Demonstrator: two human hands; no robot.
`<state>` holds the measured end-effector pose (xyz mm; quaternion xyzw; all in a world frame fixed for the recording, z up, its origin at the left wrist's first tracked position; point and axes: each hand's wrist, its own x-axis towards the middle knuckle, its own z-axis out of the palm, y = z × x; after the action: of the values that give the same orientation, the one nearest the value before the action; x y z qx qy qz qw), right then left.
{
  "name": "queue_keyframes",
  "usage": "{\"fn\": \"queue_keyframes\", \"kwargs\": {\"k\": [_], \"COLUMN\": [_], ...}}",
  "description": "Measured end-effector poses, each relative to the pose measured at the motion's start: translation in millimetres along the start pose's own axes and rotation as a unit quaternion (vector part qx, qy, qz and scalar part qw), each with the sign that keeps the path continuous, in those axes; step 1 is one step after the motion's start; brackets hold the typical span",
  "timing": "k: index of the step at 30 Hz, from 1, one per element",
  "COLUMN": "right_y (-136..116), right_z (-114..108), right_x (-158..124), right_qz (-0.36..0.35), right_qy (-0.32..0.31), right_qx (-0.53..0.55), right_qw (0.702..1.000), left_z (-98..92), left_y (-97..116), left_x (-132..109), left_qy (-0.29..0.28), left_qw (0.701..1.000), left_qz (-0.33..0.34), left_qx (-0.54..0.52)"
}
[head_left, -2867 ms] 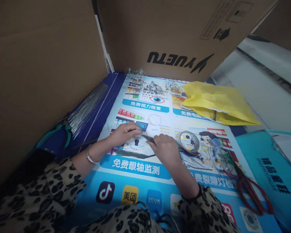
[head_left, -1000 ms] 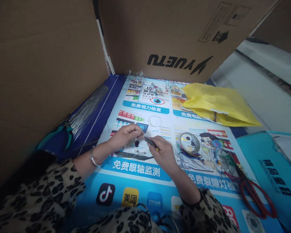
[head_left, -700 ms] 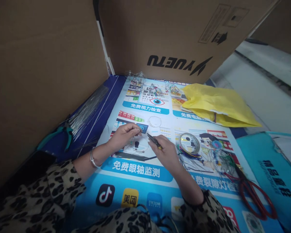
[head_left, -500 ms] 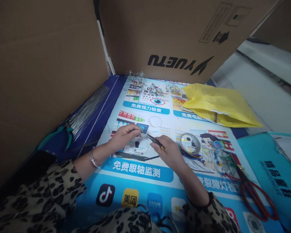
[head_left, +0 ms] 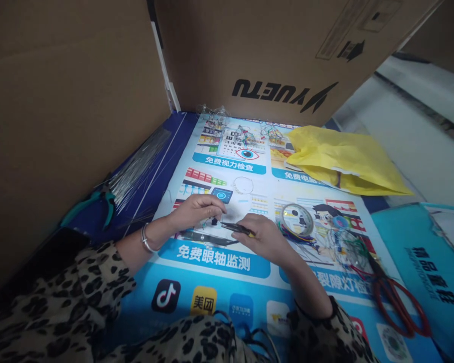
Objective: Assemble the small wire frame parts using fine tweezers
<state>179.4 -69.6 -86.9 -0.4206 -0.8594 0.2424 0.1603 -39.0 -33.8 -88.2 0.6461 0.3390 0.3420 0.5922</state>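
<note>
My left hand [head_left: 196, 209] is pinched shut on a thin wire piece with small beads, just above the printed blue poster [head_left: 227, 282] that covers the table. My right hand [head_left: 263, 236] grips small pliers [head_left: 236, 228], whose dark tips point left toward the left fingertips. A small black bead [head_left: 214, 221] and a dark slim tool [head_left: 208, 238] lie on the poster under the hands. A silver bangle sits on my left wrist [head_left: 147, 239].
A bundle of straight silver wires [head_left: 139, 169] and teal-handled pliers [head_left: 94, 201] lie at left. A wire coil [head_left: 295, 218], coloured wires [head_left: 325, 242] and red scissors [head_left: 397, 302] lie at right. A yellow bag [head_left: 344, 161] is behind. Cardboard walls [head_left: 68, 101] stand left and behind.
Both hands have dropped slightly toward me and closer to the poster. The pliers have tilted from pointing up-left to lying nearly level, tips near the left fingers.
</note>
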Motion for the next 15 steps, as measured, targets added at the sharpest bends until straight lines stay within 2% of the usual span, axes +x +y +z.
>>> {"fn": "queue_keyframes", "kwargs": {"k": [6,15], "right_y": [-7.5,-10.6], "right_z": [2.8,12.4], "right_x": [1.9,4.9], "right_qz": [-0.052,-0.032], "right_qy": [-0.013,0.001], "right_qx": [0.052,0.030], "right_qw": [0.997,0.999], "left_z": [-2.8,-5.0], "left_y": [-3.3,-3.3], "left_x": [-0.3,-0.4], "left_qy": [-0.062,-0.063], "left_qw": [0.996,0.995], "left_qz": [-0.028,-0.033], "left_qx": [-0.052,-0.070]}}
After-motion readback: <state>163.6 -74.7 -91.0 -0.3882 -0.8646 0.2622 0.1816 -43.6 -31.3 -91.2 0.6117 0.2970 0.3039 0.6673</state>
